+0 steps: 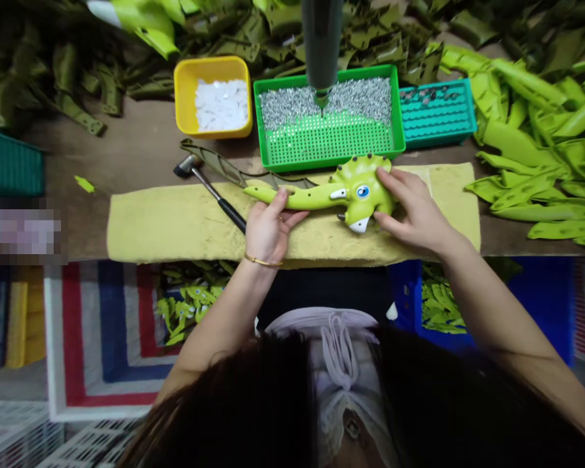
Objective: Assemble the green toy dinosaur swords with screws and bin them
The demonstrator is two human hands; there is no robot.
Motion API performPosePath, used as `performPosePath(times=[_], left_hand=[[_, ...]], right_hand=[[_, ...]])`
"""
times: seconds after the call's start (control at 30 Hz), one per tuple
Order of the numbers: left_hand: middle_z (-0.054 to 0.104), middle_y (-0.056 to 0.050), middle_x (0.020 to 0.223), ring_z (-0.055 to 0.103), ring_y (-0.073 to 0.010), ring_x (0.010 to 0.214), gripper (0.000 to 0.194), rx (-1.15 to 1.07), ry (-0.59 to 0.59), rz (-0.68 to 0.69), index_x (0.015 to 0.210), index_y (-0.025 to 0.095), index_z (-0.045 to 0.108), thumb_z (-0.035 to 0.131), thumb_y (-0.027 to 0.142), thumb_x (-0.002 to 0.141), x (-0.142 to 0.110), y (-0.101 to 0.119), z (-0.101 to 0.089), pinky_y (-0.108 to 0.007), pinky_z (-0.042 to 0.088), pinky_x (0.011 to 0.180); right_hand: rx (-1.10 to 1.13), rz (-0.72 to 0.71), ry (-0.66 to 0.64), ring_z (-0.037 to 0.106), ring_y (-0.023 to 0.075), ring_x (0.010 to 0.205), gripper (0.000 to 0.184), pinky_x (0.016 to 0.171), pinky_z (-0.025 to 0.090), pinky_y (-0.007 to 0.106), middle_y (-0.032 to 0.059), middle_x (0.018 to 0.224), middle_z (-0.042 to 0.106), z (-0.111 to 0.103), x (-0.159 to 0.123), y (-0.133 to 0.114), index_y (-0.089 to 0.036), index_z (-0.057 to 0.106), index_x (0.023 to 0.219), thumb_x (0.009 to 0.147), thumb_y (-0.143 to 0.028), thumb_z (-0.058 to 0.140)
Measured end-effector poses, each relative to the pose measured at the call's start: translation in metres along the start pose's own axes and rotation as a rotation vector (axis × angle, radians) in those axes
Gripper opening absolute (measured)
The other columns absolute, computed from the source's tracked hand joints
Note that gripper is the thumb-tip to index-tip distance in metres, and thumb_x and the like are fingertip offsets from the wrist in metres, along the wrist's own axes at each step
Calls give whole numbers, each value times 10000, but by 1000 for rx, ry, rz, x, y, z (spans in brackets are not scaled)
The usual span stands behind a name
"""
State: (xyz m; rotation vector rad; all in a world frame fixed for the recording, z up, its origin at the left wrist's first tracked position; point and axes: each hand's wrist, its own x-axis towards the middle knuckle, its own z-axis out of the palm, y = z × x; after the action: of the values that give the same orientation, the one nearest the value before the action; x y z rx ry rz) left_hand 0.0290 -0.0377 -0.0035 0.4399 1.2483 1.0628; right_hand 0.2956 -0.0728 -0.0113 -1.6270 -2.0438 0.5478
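A lime-green toy dinosaur (316, 196) with a frilled head, blue eye and white horns lies across a yellow cloth pad (175, 224), held in both hands. My left hand (269, 227) pinches its long tail, thumb on top and fingers beneath. My right hand (412, 207) grips the frilled head from the right side, fingertips on its edge. Behind the tail rests a long dark olive plastic part (224, 168), partly hidden by the toy. A hammer (217, 195) with a black handle lies left of my left hand.
A screwdriver bit (322, 97) hangs over a green tray (329, 159) of screws. Beside it stand a yellow bin (213, 130) of white pieces and a teal tray (439, 123). Lime-green parts (541, 156) pile at right, olive parts (253, 39) behind. Crates sit below the table edge.
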Motion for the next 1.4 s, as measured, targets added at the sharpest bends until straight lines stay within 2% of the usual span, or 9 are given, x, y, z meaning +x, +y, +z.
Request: performPosePath(times=[0.1,0.23,0.37,0.43,0.57,0.7,1.0,1.17,1.4], left_hand=[[706,-14,810,685,-152,768,242,42,-7,108,799,174,616,781,333,721,1,8,-3,-260,607,685],[696,-42,942,682,-212,936,366,182,-35,213,861,199,617,777,484,696,-3,22,-18,-335,602,779],[659,-84,1171,477,-300,1324,404,668,17,689,984,240,648,817,430,670,-6,37,-28,-518,375,1126],[645,-81,1245,429,-315,1370,375,960,-180,867,1035,268,674,809,342,693,-6,43,-24,-566,195,1202],[720,-72,1124,652,-287,1105,213,1206,-559,904,995,271,724,708,282,783,-2,51,2,-543,252,1184],[744,-79,1021,693,-270,955,232,1300,-635,988,1001,240,720,664,352,805,5,58,20,-526,342,1136],[732,-102,1076,708,-232,947,329,1403,-629,1213,1164,176,637,548,378,919,14,78,-5,-341,565,867],[738,-102,1049,722,-194,900,269,1412,-666,1420,1146,138,620,557,285,929,8,76,-1,-274,573,852],[742,-122,1007,726,-191,862,314,1365,-580,1647,1198,130,592,604,121,884,3,67,11,-263,580,807]], right_hand=[[260,266,80,633,219,852,560,783,548,431,83,938,659,-3,0,-5,-197,625,1088,826,-668,472],[699,569,260,437,95,448,494,411,392,251,-19,556,511,5,4,-17,-207,574,689,841,-666,473],[890,678,277,333,65,373,443,336,238,216,-45,456,440,5,12,-16,-195,537,583,769,-589,618],[860,704,154,330,73,366,479,341,240,228,-34,443,446,-3,15,-14,-194,529,564,783,-617,578],[358,329,157,625,202,696,569,620,521,361,79,759,687,-33,15,-21,-190,671,773,803,-723,476],[52,-204,160,613,263,1125,444,999,466,472,80,1176,694,-51,13,-26,-254,671,1126,802,-556,635],[-260,-354,151,599,266,1143,395,1000,440,481,163,1263,641,-36,39,-58,-138,589,1251,907,-328,549],[-255,-444,25,612,188,834,450,688,440,321,90,956,693,-8,69,-78,-175,629,1175,970,-475,364],[-212,-479,194,581,143,755,383,642,408,277,32,802,671,2,61,-83,-174,696,963,967,-426,407]])
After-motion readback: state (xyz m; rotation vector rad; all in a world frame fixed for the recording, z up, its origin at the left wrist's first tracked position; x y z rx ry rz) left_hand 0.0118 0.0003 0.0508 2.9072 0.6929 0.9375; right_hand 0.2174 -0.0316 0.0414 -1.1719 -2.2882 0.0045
